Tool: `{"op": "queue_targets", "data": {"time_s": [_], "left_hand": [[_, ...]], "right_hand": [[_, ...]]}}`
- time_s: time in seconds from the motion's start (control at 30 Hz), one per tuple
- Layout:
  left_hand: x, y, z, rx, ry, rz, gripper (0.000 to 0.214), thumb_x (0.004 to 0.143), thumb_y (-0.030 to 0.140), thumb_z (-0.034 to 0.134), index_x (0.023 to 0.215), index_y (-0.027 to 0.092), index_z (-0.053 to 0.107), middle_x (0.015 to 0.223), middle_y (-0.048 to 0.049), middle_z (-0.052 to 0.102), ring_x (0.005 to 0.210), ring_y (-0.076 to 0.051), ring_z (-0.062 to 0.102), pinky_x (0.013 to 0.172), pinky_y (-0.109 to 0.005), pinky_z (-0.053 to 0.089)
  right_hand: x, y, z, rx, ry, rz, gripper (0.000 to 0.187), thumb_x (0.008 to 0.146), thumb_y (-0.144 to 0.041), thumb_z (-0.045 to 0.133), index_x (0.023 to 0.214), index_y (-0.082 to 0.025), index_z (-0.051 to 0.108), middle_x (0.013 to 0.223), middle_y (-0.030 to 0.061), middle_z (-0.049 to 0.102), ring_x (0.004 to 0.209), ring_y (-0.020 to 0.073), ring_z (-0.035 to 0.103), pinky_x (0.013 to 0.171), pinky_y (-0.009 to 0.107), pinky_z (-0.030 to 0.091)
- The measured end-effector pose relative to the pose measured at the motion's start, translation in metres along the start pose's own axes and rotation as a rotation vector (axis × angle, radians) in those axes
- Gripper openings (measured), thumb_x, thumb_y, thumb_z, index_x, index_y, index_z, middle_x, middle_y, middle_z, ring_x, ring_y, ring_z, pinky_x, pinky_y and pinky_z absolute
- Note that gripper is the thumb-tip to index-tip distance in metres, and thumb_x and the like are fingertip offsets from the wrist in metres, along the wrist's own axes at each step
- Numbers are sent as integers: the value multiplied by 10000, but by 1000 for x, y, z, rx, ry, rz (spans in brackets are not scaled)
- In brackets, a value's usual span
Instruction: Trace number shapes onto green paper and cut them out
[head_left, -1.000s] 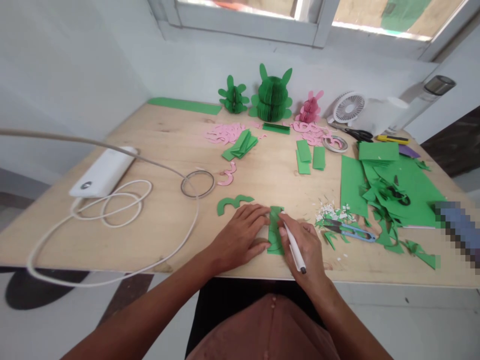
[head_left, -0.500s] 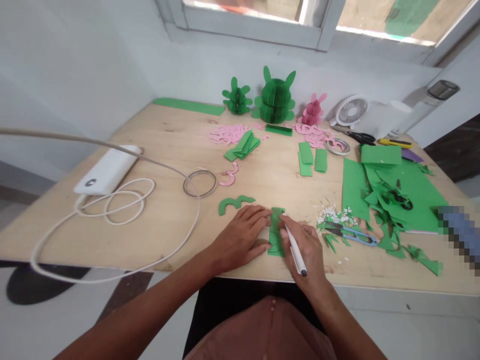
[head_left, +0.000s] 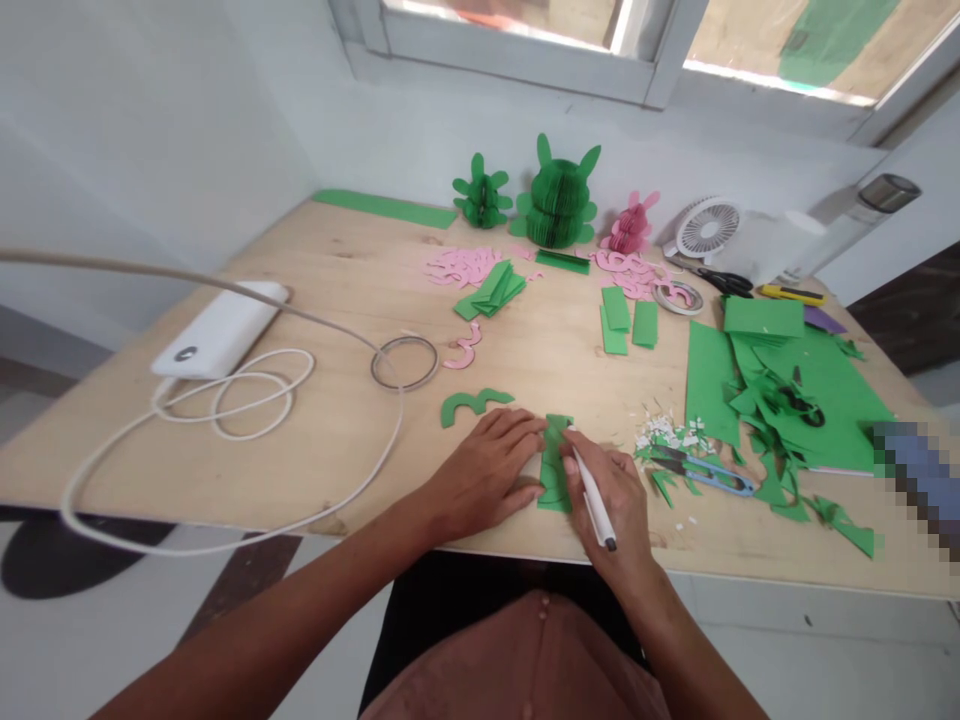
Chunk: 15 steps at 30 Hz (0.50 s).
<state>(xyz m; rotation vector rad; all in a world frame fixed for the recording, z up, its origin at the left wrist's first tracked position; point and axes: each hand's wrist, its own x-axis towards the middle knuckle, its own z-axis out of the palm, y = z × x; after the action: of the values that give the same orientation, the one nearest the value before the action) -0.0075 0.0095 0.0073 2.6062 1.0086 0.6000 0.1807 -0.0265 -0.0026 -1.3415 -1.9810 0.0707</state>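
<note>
A small green paper strip (head_left: pixel 556 470) lies near the table's front edge, with a curved line drawn on it. My left hand (head_left: pixel 491 465) rests flat beside it, its stretched fingertips at the strip's left edge. In my right hand (head_left: pixel 616 495) is a white pen (head_left: pixel 595 502) with a dark end; its tip is down by the upper right of the strip, partly hidden by my fingers. Just beyond my left hand lies a wavy green paper cutout (head_left: pixel 472 404). Blue-handled thread snips (head_left: pixel 709 468) lie among scraps right of my right hand.
A white power bank (head_left: pixel 217 335) with a looping cable is at left. Green folded papers (head_left: pixel 495 290) and pink cutouts (head_left: pixel 465 267) lie farther back. Paper honeycomb figures (head_left: pixel 559 205), a small fan (head_left: pixel 707 228) and a bottle (head_left: pixel 862 225) stand along the wall. Green sheets (head_left: pixel 847 390) cover the right side.
The view has shifted slightly, moving the table's things a little to the right in the picture. Both hands keep nearly the same place by the strip, and the pen stays in my right hand.
</note>
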Motion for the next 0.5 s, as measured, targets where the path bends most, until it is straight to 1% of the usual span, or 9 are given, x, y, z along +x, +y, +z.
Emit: {"op": "queue_targets", "data": {"time_s": [0.2, 0.33, 0.5], "left_hand": [[3, -2, -3, -12, -5, 7, 261, 815, 271, 640, 1042, 167, 562, 1284, -128, 599, 1255, -295, 475, 1092, -497, 340], [3, -5, -4, -19, -22, 14, 299, 810, 294, 661, 1063, 164, 569, 1308, -128, 588, 1252, -303, 471, 1086, -498, 329], [2, -8, -4, -35, -30, 24, 330, 803, 312, 675, 1074, 161, 565, 1306, -133, 590, 1258, -307, 466, 1084, -495, 320]], "right_hand": [[-1, 1, 0, -4, -7, -5, 278, 990, -228, 443, 1225, -204, 591, 1014, 65, 760, 822, 193, 694, 783, 324, 451], [-1, 1, 0, -11, 6, -9, 278, 989, -226, 447, 1225, -202, 593, 1008, 68, 760, 822, 188, 692, 783, 320, 452], [0, 1, 0, -24, -11, -5, 295, 993, -244, 429, 1239, -210, 587, 988, 58, 762, 847, 193, 697, 776, 319, 452]]}}
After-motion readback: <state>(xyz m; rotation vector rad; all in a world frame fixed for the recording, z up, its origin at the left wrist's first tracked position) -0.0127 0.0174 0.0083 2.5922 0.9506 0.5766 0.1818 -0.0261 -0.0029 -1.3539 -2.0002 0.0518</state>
